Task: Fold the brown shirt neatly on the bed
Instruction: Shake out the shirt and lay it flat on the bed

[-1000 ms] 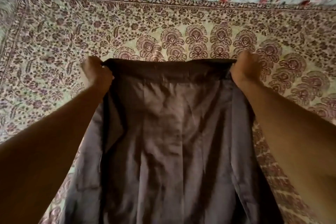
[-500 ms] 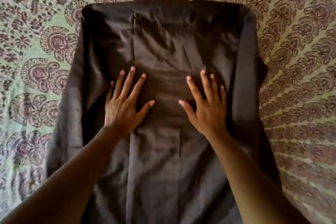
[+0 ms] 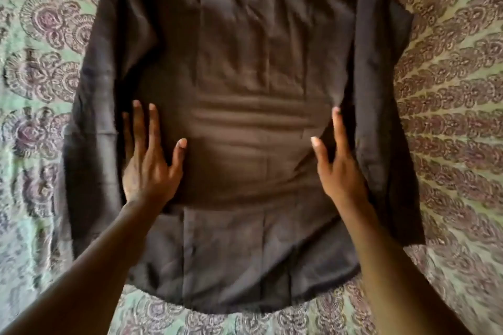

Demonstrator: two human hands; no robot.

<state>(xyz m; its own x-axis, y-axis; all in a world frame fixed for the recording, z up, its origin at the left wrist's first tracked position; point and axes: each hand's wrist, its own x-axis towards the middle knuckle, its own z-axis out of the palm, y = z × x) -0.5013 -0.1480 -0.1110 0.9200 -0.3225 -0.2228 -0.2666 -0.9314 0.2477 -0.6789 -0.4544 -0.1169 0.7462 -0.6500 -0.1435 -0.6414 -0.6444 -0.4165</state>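
the brown shirt [image 3: 245,90] lies spread flat on the bed, over a bedspread [image 3: 449,130] printed with a dense floral pattern in maroon on pale green. the shirt fills the middle of the view and runs off the top edge, so its upper end is out of sight. its rounded hem [image 3: 239,304] lies nearest the person, curving across the bottom with the bedspread showing below it. both long sides are turned inward: a strip of cloth lies folded over along the left edge [image 3: 95,117] and another along the right edge [image 3: 381,90], each making a darker band beside the central panel. several shallow horizontal creases [image 3: 245,119] cross the cloth between the two hands, and faint vertical fold lines run up the middle. the left hand [image 3: 148,168] rests palm down on the shirt near the inner edge of the left fold, fingers straight and loosely spread, thumb angled toward the centre; it grips nothing. the right hand [image 3: 337,171] lies on the shirt opposite it, beside the right fold, fingers extended and pointing away from the person, thumb held out toward the centre; some of its fingers seem to be hidden in the shadow of the fold, and it too clasps nothing. both bare forearms reach in from the bottom corners. the hands sit well apart, level with each other.
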